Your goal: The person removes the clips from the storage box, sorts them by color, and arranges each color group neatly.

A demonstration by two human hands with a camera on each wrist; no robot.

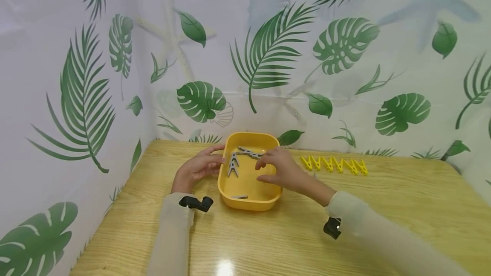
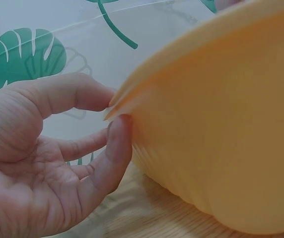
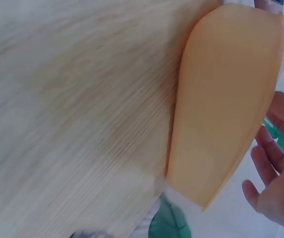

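A yellow plastic tub [image 1: 249, 204] stands on the table with several grey clothespins [image 1: 233, 169] lying in it. At its left side, my left hand [image 1: 199, 165] pinches the rim; in the left wrist view one finger [image 2: 77, 91] lies at the rim's edge and another digit bends just beneath it. My right hand [image 1: 284, 169] hovers over the right part of the tub, fingers bent and spread from the thumb, with nothing visible between them. In the right wrist view, the right hand [image 3: 281, 168] shows beside the tub's rim [image 3: 268, 106].
Several yellow clothespins [image 1: 327, 164] stand in a row on the wooden table [image 1: 402, 207], right of the tub. A small grey tip [image 1: 315, 175] shows just behind my right forearm. A leaf-patterned curtain [image 1: 268, 54] closes off the back and left.
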